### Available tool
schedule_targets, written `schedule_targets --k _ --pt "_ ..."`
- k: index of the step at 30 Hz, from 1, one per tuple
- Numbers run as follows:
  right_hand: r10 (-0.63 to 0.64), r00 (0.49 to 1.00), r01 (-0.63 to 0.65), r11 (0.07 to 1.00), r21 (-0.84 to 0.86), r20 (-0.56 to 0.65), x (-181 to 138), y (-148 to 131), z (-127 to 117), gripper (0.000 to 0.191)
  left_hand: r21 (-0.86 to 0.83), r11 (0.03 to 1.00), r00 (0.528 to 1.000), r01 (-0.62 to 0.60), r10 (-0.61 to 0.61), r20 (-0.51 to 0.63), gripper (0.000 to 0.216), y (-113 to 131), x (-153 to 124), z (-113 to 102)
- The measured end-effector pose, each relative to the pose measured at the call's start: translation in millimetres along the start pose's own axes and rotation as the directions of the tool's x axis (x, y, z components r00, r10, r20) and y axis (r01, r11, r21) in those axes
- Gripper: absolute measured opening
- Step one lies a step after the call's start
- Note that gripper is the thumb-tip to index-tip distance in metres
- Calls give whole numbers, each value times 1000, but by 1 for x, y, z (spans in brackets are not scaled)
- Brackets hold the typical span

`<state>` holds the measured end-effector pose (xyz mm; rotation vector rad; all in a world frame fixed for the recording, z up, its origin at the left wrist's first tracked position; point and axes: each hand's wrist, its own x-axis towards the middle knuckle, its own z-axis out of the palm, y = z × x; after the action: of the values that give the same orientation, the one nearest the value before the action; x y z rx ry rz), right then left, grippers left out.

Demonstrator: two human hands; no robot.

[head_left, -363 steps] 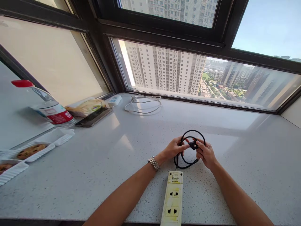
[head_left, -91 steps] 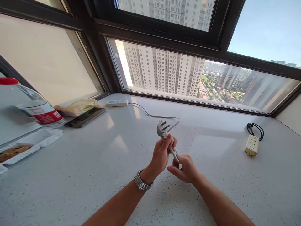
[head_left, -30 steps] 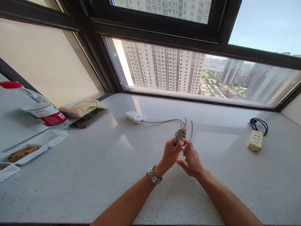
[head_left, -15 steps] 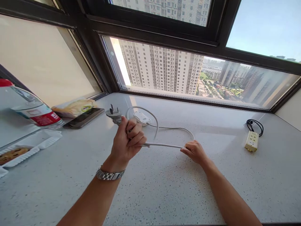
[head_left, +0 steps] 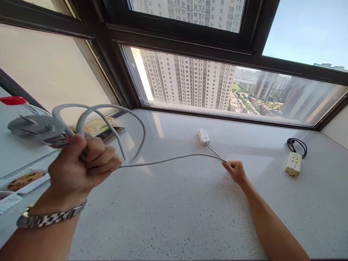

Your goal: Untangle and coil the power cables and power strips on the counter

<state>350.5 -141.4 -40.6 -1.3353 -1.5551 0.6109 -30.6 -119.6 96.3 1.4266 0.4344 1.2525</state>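
Observation:
My left hand [head_left: 84,161], raised close to the camera, is closed around loops of a white power cord [head_left: 174,158]. The grey plug [head_left: 36,127] on the cord's end sticks out to the left of that hand, its metal prongs pointing up. At the right, my right hand [head_left: 236,171] pinches the same cord near the speckled counter. Between the hands the cord runs almost straight. From the right hand a short stretch leads back to a small white power strip [head_left: 203,136], which lies on the counter towards the window.
A yellow-and-white power strip [head_left: 294,163] with a coiled black cord [head_left: 297,145] lies at the right. On the left are a red-capped bottle [head_left: 13,100], a phone [head_left: 111,134], a food packet [head_left: 99,125] and a tray with a cookie [head_left: 25,180]. Dark-framed windows border the counter [head_left: 174,217].
My left hand has moved left and closer to the camera with the plug and loops. My right hand has shifted slightly right. The white power strip has slid right.

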Motion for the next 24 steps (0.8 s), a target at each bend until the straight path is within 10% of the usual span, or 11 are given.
schedule_targets --k 6,11,18,24 --pt "161 979 -81 871 484 -127 -17 -28 36 53 -55 977 978 207 -207 12 57 -97 13 82" --pt "-71 969 131 959 249 -237 -35 -45 52 49 6 932 929 363 -363 70 56 -151 16 132" --pt "-315 945 327 910 -257 87 -34 -51 59 58 -21 897 898 441 -441 -8 50 -153 9 148" --pt "-415 861 494 820 -289 295 -27 -50 60 36 -271 925 949 268 -301 -88 48 -119 17 138"
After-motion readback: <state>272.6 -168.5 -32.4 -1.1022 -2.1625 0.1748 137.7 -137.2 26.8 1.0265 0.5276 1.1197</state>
